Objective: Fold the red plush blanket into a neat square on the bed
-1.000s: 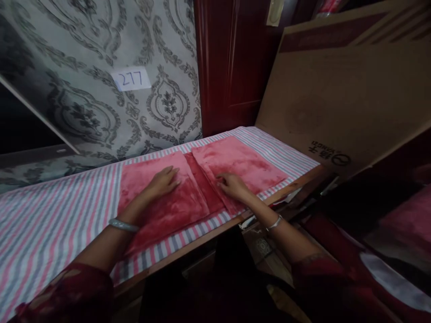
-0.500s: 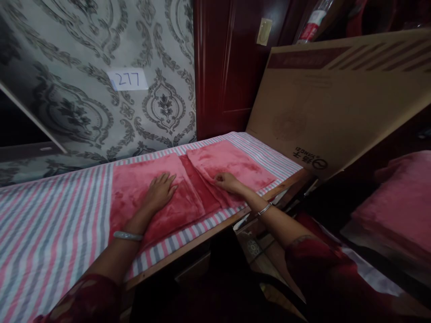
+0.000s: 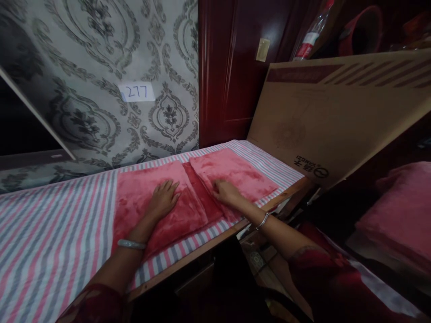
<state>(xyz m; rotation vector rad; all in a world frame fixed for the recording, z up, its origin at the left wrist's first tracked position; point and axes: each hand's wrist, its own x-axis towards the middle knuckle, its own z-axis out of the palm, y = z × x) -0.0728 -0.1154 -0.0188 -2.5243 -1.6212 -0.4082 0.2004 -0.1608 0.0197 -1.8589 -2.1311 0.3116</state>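
Note:
A pink plush cloth (image 3: pixel 144 197) lies on a striped sheet, its two side panels folded toward the middle. Between them shows a darker red strip (image 3: pixel 199 187). My left hand (image 3: pixel 164 197) rests flat on the left panel with its fingers spread. At the inner edge of the right panel (image 3: pixel 235 166), my right hand (image 3: pixel 226 193) is closed, its curled fingers on the fabric edge. The fingertips are partly hidden by the hand itself.
The striped sheet (image 3: pixel 60 224) covers a table with a wooden front edge (image 3: pixel 188 255). A large cardboard box (image 3: pixel 303 116) leans at the right end, with a bottle (image 3: pixel 306 45) behind it. More pink plush fabric (image 3: pixel 400 215) is piled at the right. Patterned wall (image 3: pixel 161 40) stands behind.
The view has tilted slightly up, so everything sits lower in the picture. My right hand has shifted a little along the right panel's edge, fingers more curled. My left hand stays flat.

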